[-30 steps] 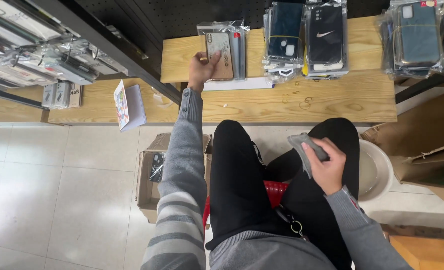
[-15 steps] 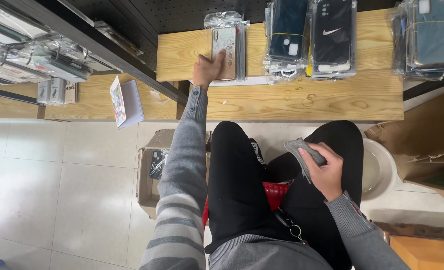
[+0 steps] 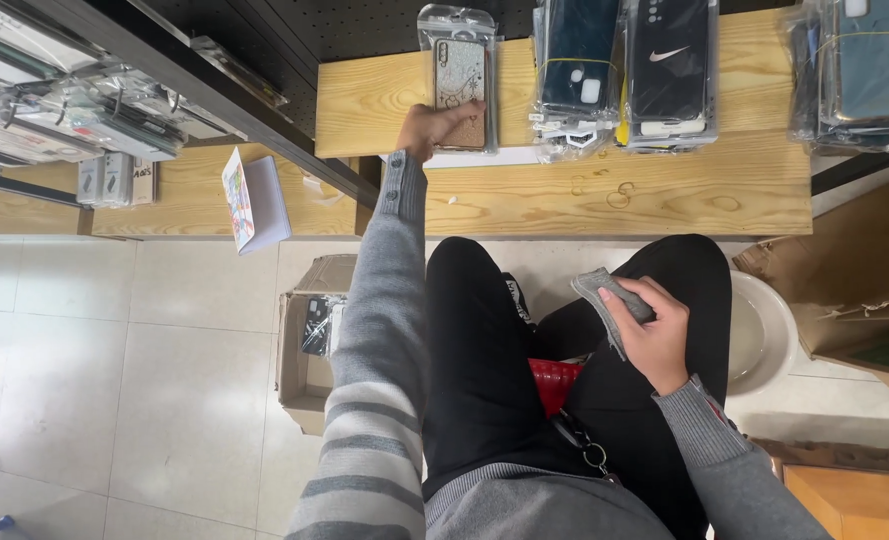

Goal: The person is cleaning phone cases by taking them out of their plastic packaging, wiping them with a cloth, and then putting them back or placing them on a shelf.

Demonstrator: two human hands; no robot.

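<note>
Head view: left hand (image 3: 434, 127) reaching out to a bagged phone case (image 3: 461, 80) on the wooden shelf (image 3: 664, 195).
Its fingers lie curled on the glittery case's lower edge, seemingly steadying the upright stack; whether they truly pinch it I cannot tell. Right hand (image 3: 650, 330) rests over the lap, closed around a grey cloth (image 3: 604, 292), kept ready beside the knee.

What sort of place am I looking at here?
Most likely a small shop or stockroom for phone accessories. Stacks of bagged phone cases lie on a wooden shelf, more packets hang on a rack to the left, and an open cardboard box of stock sits on the tiled floor. The left hand touches one glittery case.
</note>
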